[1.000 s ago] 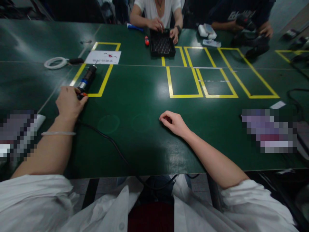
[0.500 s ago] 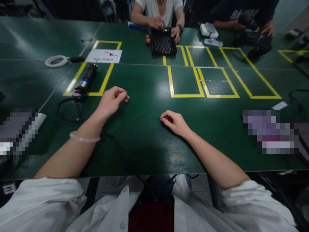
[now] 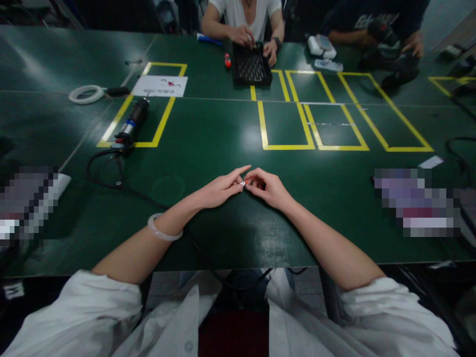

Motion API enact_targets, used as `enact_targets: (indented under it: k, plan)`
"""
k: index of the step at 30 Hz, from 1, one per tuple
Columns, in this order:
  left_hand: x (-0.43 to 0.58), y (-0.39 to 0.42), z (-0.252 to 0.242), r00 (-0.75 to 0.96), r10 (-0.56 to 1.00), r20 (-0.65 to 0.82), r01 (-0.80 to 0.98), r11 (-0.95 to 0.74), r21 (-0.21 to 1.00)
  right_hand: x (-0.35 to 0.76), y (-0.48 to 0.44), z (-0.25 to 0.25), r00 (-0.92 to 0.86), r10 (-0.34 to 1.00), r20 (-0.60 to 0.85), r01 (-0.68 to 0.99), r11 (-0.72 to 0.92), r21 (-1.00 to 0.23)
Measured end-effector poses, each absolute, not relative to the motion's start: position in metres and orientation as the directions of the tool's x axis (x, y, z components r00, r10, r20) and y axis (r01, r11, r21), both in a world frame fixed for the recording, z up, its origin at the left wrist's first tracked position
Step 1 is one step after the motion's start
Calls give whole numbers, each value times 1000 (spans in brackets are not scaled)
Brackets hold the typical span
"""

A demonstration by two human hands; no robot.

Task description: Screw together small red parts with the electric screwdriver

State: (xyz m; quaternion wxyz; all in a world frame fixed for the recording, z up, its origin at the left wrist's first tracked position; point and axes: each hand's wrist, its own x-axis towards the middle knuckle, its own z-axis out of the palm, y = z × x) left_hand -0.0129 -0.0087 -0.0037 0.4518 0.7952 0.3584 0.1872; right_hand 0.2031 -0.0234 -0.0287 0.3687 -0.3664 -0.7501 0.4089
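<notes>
My left hand (image 3: 223, 188) and my right hand (image 3: 269, 188) meet fingertip to fingertip above the green table. Between them is a small orange and silver part (image 3: 244, 183), too small to name more exactly. Left thumb and fingers press on it from one side, while the left index finger stretches out past it. On the other side, the right thumb and index finger pinch at its orange end. Fingers hide most of the part. A pale bangle (image 3: 163, 229) rings my left wrist.
An electric screwdriver (image 3: 134, 119) with a black cable lies left in a yellow taped frame, by a white paper (image 3: 160, 86). Blurred-out flat objects lie at both sides. Across the table, a person's hands work in a black tray (image 3: 253, 79); another person handles dark equipment.
My left hand has moved right and nearer to me, bringing the small orange part to my right hand. The right hand has stayed in place and now touches the part.
</notes>
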Motion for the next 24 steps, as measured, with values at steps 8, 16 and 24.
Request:
enact_targets:
  k: [8,16,24]
  plan:
    - [-13,-12,-6,654,757,8,395,-350,850,203,-24,-30,-439,867,235,285,382,-879]
    - [-15,-12,-12,577,804,146,370,-416,831,204,-23,-30,-410,875,259,303,398,-866]
    - [-13,-15,-10,563,800,208,405,-486,775,204,-23,-30,-416,874,253,323,402,-857]
